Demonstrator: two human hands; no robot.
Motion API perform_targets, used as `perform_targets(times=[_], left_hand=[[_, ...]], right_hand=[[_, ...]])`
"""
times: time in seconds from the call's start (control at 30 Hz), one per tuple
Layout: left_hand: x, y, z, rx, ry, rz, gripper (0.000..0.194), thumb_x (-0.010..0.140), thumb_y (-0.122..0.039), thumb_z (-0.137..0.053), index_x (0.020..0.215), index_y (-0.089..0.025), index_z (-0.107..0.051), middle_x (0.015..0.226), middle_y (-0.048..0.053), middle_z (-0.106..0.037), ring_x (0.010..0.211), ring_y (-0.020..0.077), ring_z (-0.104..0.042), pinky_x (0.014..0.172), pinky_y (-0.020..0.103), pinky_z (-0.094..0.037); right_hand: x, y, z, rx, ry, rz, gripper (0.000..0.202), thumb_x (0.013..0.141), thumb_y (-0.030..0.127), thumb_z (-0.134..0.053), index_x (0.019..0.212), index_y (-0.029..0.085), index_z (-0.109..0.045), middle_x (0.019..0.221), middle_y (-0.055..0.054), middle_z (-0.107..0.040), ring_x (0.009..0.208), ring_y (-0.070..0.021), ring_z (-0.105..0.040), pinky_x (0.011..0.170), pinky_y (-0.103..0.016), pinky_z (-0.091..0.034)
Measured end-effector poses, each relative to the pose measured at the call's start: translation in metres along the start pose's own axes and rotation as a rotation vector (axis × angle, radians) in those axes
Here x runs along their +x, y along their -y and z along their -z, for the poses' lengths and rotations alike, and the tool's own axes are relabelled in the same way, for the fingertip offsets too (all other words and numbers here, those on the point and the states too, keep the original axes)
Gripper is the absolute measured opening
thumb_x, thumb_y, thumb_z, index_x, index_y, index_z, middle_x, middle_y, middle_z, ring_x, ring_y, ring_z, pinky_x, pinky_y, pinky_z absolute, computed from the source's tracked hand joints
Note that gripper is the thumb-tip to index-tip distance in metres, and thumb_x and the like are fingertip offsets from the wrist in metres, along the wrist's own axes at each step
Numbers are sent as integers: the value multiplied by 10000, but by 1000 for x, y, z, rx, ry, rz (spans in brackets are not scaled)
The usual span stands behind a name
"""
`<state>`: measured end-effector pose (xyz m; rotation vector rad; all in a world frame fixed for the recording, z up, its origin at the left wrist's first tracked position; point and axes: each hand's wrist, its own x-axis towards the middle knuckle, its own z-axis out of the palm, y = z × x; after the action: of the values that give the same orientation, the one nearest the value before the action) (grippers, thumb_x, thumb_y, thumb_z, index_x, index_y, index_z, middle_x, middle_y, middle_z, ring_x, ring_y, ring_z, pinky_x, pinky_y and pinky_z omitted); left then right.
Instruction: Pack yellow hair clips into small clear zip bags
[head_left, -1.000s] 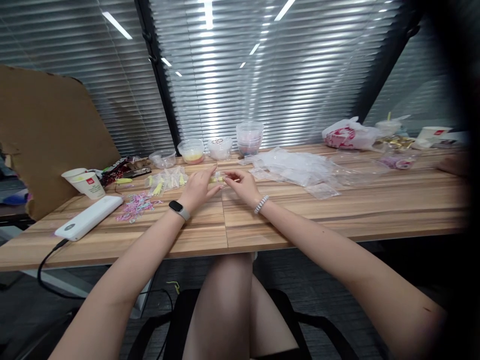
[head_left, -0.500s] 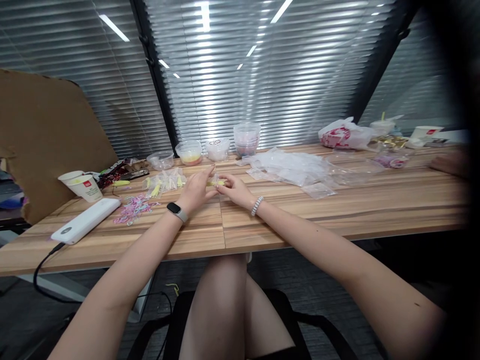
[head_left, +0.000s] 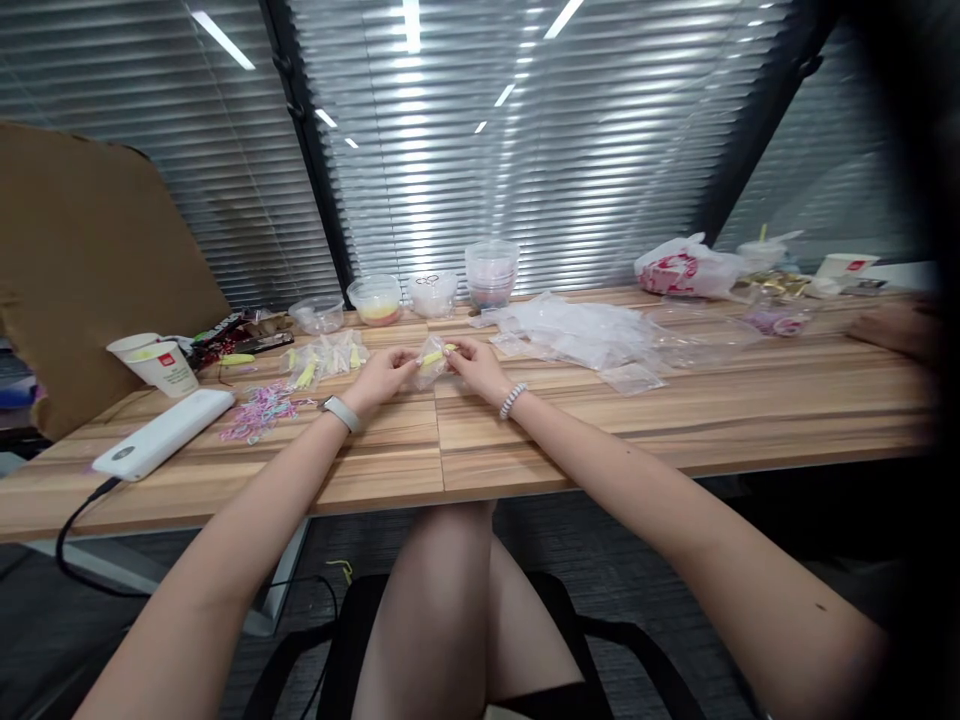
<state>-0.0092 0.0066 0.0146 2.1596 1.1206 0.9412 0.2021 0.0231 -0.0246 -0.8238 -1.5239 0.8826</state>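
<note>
Holding a small clear bag with a yellow piece inside, between left hand and right hand, over the worktop near the seam in the wood. Pinching the left side of the bag in the left grip and the right side, near its upper corner, in the right grip, with fingers closed on both. Too small and soft here to tell for certain whether resting on the wood or held just above it. Wearing a pale watch band on the left wrist and a ridged bracelet on the right. Lying left of the left hand: several bags with yellow pieces, then a loose heap of small pink, purple and blue pieces. Set further left: a white oblong device with a black cable plugged into its near end, and two paper cups close together. Ranged along the back, before the blinds: clear tubs, including a tall stack. Spread right of the right hand: a wide pile of clear flat bags, with a red-printed plastic bag beyond. Showing blurred at far right: another person's hand.
</note>
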Motion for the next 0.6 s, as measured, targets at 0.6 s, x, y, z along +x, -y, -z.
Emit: perform_targets(times=[0.6], left_hand=[[-6, -6, -7, -286, 74, 217, 416, 803, -521, -685, 912, -121, -644, 809, 73, -653, 674, 129, -573, 598, 230, -439]], right_hand=[[4, -1, 8, -97, 0, 88, 338, 863, 338, -580, 1124, 158, -694, 1005, -54, -712, 810, -143, -634, 699, -251, -516]])
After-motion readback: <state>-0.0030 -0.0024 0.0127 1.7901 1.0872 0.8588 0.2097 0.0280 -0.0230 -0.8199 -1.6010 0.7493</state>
